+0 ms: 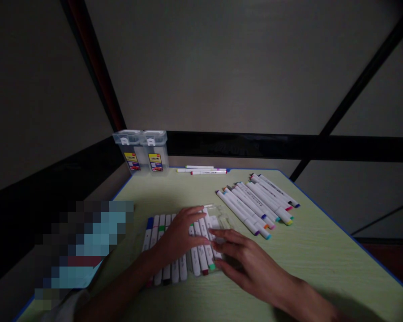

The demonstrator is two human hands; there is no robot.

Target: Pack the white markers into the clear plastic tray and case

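White markers [175, 268] with coloured ends lie side by side in a row on a clear plastic tray [226, 219] near the front of the table. My left hand [183, 230] rests over the row from the left, thumb and fingers spread apart across the markers near its right end. From the right, my right hand [251, 259] reaches in with fingers apart, their tips at the side of the rightmost markers [206, 228]. Neither hand is visibly closed round a marker. The left hand hides the upper middle of the row.
A slanted group of loose markers [255, 201] lies to the right. Three more markers [208, 171] lie at the back edge. Two clear lidded boxes [143, 154] stand at the back left. A blurred-out patch [94, 241] covers the left side. The pale table [309, 250] has blue edging.
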